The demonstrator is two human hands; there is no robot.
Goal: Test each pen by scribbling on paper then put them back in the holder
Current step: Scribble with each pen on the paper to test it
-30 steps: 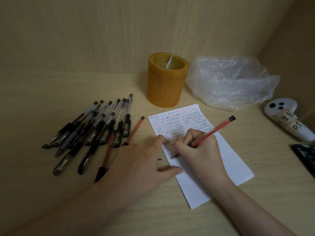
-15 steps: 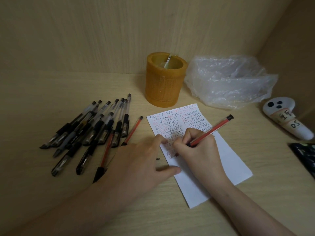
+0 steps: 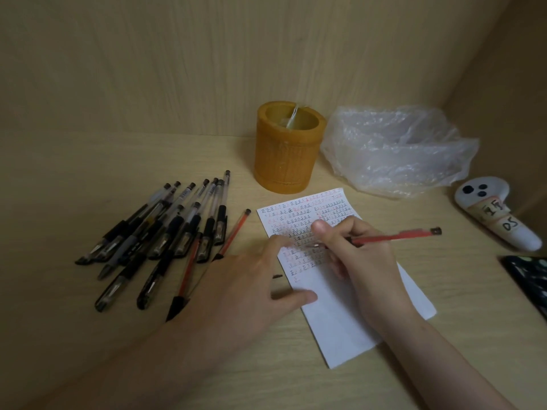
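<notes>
My right hand [image 3: 361, 261] grips a red pen [image 3: 390, 237], its tip lifted just above a white paper [image 3: 349, 327] filled with rows of red and black marks. The pen lies nearly level, its end pointing right. My left hand [image 3: 248, 291] lies flat with fingers spread, pressing the paper's left edge. A pile of several black pens [image 3: 159, 232] and two red pens [image 3: 231, 235] lies on the desk to the left. An orange round holder [image 3: 288, 155] stands behind the paper with one pale thing inside.
A crumpled clear plastic bag [image 3: 396, 149] sits right of the holder. A white controller [image 3: 497, 214] with a label lies at far right, a dark object [image 3: 529, 279] at the right edge. A small black cap [image 3: 277, 276] lies beside the paper. Wooden walls close the back and right.
My right hand has turned the red pen from a steep writing slant to nearly level and moved up the paper. The left hand stays on the paper.
</notes>
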